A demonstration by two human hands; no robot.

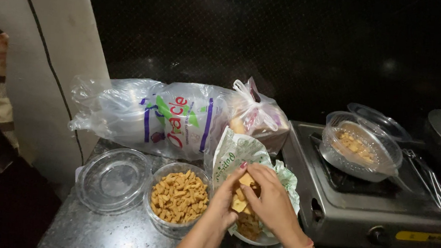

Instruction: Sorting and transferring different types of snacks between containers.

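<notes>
Both hands meet low in the middle over a white bowl (pixel 254 238): the left hand (pixel 226 201) and the right hand (pixel 271 204) pinch flat yellow snack pieces (pixel 245 184) between their fingertips, right above the bowl and against an opened green-printed packet (pixel 236 153). Just left stands a clear bowl of small fried sticks (pixel 179 197), its clear lid (pixel 112 179) beside it on the speckled worktop (pixel 86 230). Behind lie plastic bags (pixel 175 117). Right sits a steel stove (pixel 373 210) carrying another filled clear container (pixel 360 146).
</notes>
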